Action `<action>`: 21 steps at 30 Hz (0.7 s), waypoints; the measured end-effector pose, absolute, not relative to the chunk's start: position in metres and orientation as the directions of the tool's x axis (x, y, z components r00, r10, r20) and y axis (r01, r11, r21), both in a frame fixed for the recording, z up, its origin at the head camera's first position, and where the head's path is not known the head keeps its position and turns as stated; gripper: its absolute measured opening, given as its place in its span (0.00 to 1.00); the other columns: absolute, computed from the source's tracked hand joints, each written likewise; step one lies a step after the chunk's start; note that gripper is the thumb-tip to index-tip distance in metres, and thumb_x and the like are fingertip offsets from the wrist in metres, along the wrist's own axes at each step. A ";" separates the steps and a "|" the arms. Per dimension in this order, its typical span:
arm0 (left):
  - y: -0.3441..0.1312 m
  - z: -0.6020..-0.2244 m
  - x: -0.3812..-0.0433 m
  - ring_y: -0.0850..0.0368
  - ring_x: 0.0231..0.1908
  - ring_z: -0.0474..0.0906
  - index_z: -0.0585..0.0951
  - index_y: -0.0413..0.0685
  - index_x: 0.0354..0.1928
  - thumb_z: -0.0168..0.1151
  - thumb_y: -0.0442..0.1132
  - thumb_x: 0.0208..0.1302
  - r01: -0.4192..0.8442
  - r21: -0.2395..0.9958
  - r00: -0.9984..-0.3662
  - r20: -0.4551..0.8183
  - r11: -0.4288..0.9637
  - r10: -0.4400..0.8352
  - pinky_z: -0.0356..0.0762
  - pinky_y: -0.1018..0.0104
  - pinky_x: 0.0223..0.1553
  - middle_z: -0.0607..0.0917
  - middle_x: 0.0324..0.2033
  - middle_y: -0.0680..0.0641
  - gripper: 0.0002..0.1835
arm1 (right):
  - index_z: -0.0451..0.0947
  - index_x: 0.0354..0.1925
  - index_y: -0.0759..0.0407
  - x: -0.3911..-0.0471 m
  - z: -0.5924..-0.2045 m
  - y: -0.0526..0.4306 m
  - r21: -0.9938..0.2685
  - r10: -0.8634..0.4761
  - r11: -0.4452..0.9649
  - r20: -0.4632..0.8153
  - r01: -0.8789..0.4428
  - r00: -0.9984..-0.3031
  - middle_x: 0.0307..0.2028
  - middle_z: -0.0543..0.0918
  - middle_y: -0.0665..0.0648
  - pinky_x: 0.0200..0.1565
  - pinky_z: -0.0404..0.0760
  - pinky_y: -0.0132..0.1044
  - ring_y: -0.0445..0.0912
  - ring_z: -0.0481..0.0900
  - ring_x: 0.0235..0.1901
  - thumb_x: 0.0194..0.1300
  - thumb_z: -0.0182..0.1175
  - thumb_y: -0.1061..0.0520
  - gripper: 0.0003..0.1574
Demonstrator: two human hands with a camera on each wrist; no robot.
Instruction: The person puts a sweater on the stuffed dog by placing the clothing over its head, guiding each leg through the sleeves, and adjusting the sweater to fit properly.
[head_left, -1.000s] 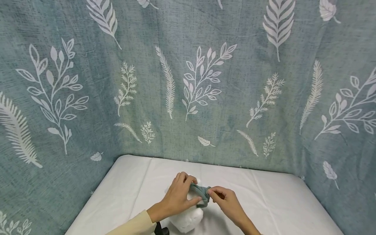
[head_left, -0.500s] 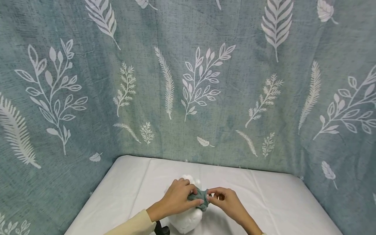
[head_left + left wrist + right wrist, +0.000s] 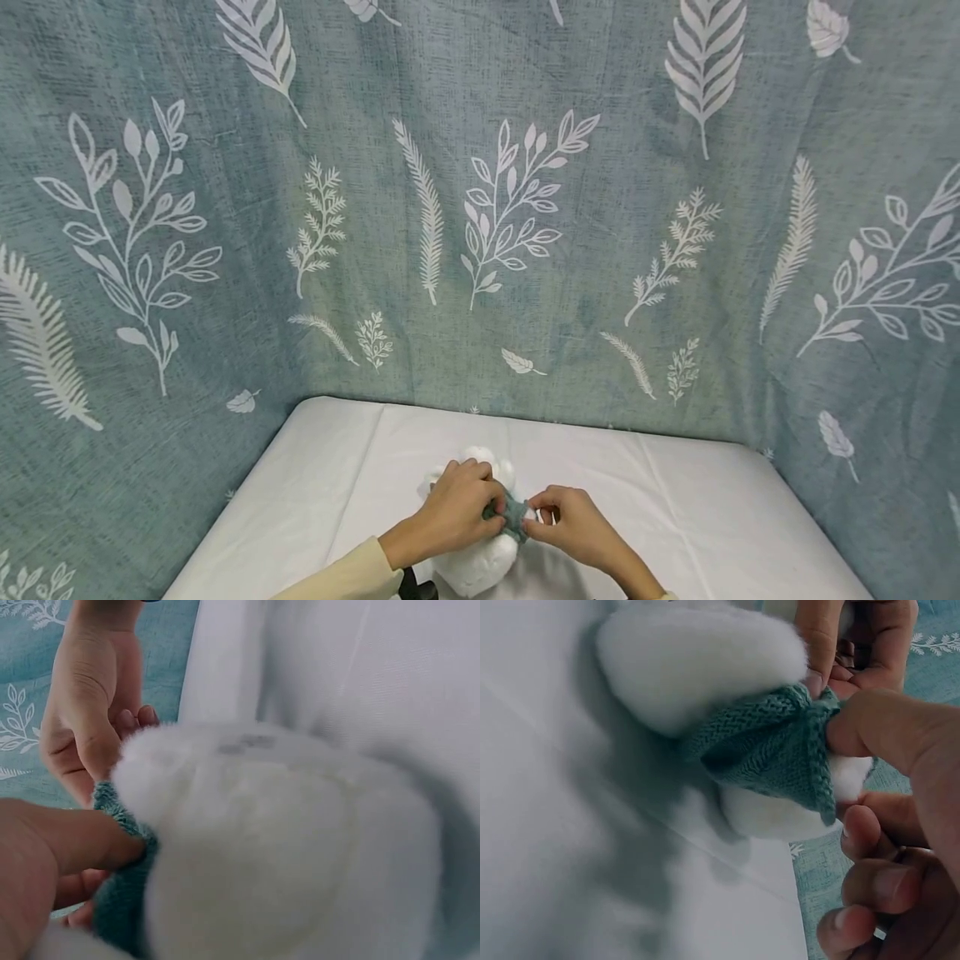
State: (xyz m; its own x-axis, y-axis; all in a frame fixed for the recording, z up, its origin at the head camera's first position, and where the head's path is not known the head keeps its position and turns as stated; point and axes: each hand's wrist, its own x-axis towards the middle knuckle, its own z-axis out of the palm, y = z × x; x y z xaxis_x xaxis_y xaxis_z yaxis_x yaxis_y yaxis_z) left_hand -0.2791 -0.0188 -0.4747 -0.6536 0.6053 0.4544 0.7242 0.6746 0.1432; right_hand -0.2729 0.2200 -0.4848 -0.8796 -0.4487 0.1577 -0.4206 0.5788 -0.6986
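Observation:
A fluffy white plush toy (image 3: 476,570) lies on the white surface, partly covered by a teal knitted garment (image 3: 515,512). My left hand (image 3: 455,510) lies over the toy from the left and pinches the knit between thumb and fingers. On the other side, my right hand (image 3: 576,525) pinches the garment's edge. In the right wrist view, a white furry limb (image 3: 849,778) pokes out of the knit opening (image 3: 821,769), between my right thumb and fingers. The left wrist view shows the toy's broad furry body (image 3: 255,847) beside the bunched knit (image 3: 124,904). My left hand hides much of the toy.
A white padded surface (image 3: 675,517) spreads under the toy. A blue-green curtain (image 3: 480,208) with white leaf prints rises behind it and at both sides. A small black object (image 3: 417,587) shows at the bottom edge beside my left sleeve (image 3: 345,575).
The knit has moved from a raised, stretched loop down onto the toy. A white limb tip now shows at its right edge. Both hands have shifted slightly down and stay on the garment.

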 end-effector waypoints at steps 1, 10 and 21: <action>-0.019 -0.474 -0.279 0.67 0.28 0.60 0.82 0.65 0.24 0.77 0.45 0.53 0.725 0.137 -0.652 0.452 0.675 0.608 0.56 0.70 0.31 0.69 0.26 0.64 0.09 | 0.87 0.36 0.52 -0.273 -0.486 0.219 -0.699 -0.440 0.584 0.156 -0.413 -0.884 0.25 0.75 0.46 0.26 0.71 0.31 0.36 0.68 0.22 0.65 0.71 0.52 0.05; -0.037 -0.466 -0.283 0.65 0.28 0.58 0.74 0.68 0.18 0.73 0.40 0.49 0.703 0.107 -0.681 0.387 0.703 0.622 0.55 0.67 0.32 0.68 0.26 0.64 0.16 | 0.83 0.33 0.58 -0.275 -0.484 0.221 -0.847 -0.348 0.511 -0.046 -0.148 -0.936 0.22 0.74 0.49 0.28 0.68 0.36 0.43 0.65 0.24 0.68 0.66 0.52 0.11; -0.048 -0.462 -0.284 0.66 0.30 0.59 0.82 0.66 0.32 0.75 0.53 0.60 0.718 0.201 -0.687 0.355 0.666 0.634 0.57 0.69 0.34 0.70 0.30 0.64 0.08 | 0.84 0.39 0.58 -0.275 -0.481 0.217 -0.869 -0.241 0.492 -0.083 -0.048 -0.967 0.35 0.82 0.52 0.37 0.74 0.42 0.48 0.75 0.35 0.69 0.66 0.44 0.18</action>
